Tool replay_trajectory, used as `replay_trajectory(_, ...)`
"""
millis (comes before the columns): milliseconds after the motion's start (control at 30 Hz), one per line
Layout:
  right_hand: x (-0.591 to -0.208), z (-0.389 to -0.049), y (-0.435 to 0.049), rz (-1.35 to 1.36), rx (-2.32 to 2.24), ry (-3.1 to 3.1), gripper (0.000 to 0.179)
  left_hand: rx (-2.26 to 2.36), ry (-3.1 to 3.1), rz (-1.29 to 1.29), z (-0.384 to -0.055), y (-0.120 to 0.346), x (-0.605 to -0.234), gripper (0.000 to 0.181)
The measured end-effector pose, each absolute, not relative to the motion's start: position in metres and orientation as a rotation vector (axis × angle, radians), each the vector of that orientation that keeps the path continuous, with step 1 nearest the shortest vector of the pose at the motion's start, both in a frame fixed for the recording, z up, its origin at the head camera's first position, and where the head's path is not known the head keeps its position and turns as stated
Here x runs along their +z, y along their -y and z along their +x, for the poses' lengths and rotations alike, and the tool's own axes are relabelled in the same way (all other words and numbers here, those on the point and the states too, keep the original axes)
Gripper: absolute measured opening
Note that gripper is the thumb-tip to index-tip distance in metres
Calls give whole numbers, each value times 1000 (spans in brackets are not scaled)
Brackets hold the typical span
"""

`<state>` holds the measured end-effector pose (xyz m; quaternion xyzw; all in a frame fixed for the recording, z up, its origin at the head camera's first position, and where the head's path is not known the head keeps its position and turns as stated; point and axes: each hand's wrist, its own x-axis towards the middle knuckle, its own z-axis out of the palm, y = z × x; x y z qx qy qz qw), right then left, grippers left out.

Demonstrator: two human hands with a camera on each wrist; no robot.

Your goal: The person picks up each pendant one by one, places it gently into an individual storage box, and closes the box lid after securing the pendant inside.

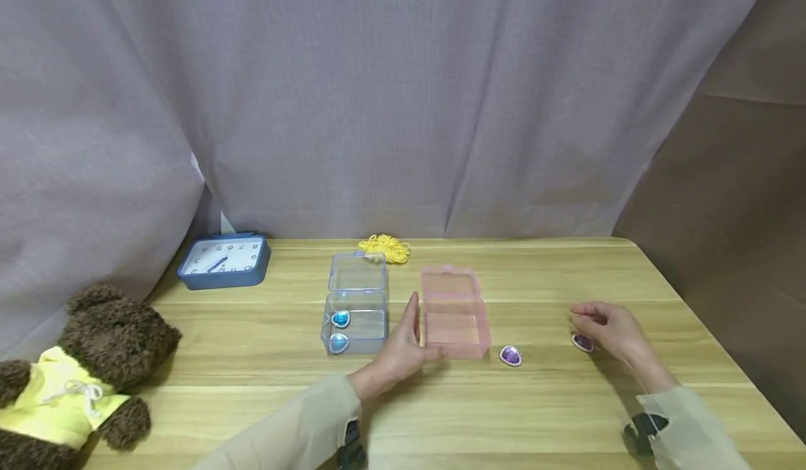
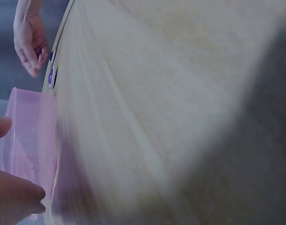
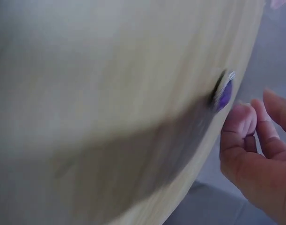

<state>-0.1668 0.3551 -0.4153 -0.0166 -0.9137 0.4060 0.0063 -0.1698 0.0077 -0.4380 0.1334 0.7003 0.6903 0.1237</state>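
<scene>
A pink lidded plastic box (image 1: 456, 326) stands on the table with its lid raised and nothing inside. My left hand (image 1: 404, 347) rests against it, straight fingers along its left wall and thumb across the front corner. Over at the right, a purple gem with a pale beaded rim (image 3: 223, 93) lies on the wood. Close above it is my right hand (image 1: 607, 329), fingers loosely bent and holding nothing; the gem shows just apart from the fingertips in the right wrist view. A second purple gem (image 1: 511, 356) lies right of the pink box.
Left of the pink box, a blue lidded box (image 1: 355, 350) stands with its lid raised and two blue gems (image 1: 340, 319) inside. Yellow string (image 1: 385, 248) lies behind it. A blue clock (image 1: 225, 261) and a brown teddy bear (image 1: 116, 337) are farther left. A grey curtain (image 1: 403, 106) hangs behind.
</scene>
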Motion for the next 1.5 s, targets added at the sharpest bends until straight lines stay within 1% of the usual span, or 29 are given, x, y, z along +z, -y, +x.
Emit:
replay_trajectory(133,-418,-161,-368,-63,1192,2923,29,1997,-2083,379,-173,-10,-440,109)
replay_trajectory(233,-419,-159,-372,-106,1188,2974,32,1988,-2089,365,-174,-11,-441,107)
replay_trajectory(367,-420,-158,-374,-125,1184,3011,33,2007,-2058,369,-174,-12,-441,104)
replay_trajectory(667,-420,-162,-372,-97,1136,3038,27,2149,-1886,430,-177,-14,-446,97)
replay_trajectory(833,-416,-165,-363,-86,1289,3002,25,2181,-1851,451,-178,-14,-448,95)
replay_trajectory(1000,-400,-175,-333,-20,1652,2801,27,2185,-1839,463,-179,-13,-449,94)
replay_trajectory(1200,-374,-191,-269,172,1971,2662,30,2187,-1841,477,-179,-11,-448,93)
replay_trajectory(1333,-370,-198,-231,310,2034,2703,34,2185,-1832,479,-180,-11,-448,92)
replay_trajectory(1500,-376,-204,-202,430,1938,2823,28,2125,-1899,453,-179,-11,-448,92)
